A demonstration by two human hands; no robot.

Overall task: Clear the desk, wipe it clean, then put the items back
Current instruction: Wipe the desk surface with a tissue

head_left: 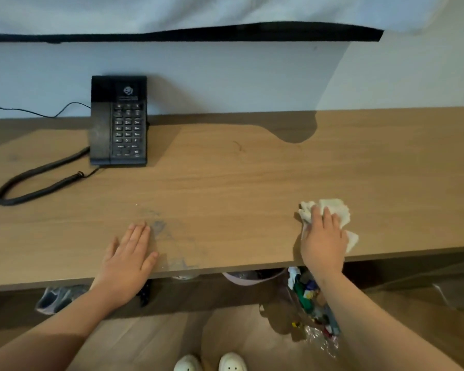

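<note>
Now right hand [323,236] presses soft, light cloth [332,207] flat-fingered on bench [225,183]; left hand [129,250] spread flat; cloth probably best gripped mid-wad.

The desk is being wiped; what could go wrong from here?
1. The telephone and its coiled cord are on the desk: the cloth under the right hand may snag the cord, and the surface beneath would go unwiped.
2. The grey smudge beside the left hand may be smeared by that flat hand.
</note>
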